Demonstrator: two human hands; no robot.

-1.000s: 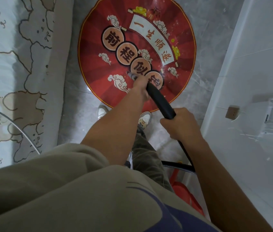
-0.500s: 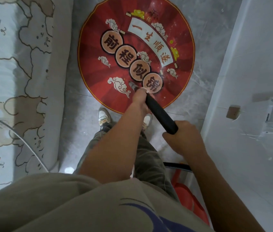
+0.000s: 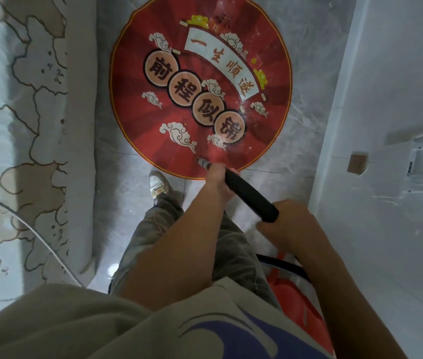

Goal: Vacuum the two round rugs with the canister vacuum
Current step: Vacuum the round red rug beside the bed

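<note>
Here the nozzle (image 3: 201,161) of the black vacuum tube (image 3: 250,195) is at the near edge of the red round rug (image 3: 153,120). The left hand (image 3: 217,177) grips the tube just behind the nozzle. The right hand (image 3: 289,225) grips its rear end. The red canister (image 3: 296,296) stands on the gray floor (image 3: 306,73), near the white wall (image 3: 386,86).
</note>
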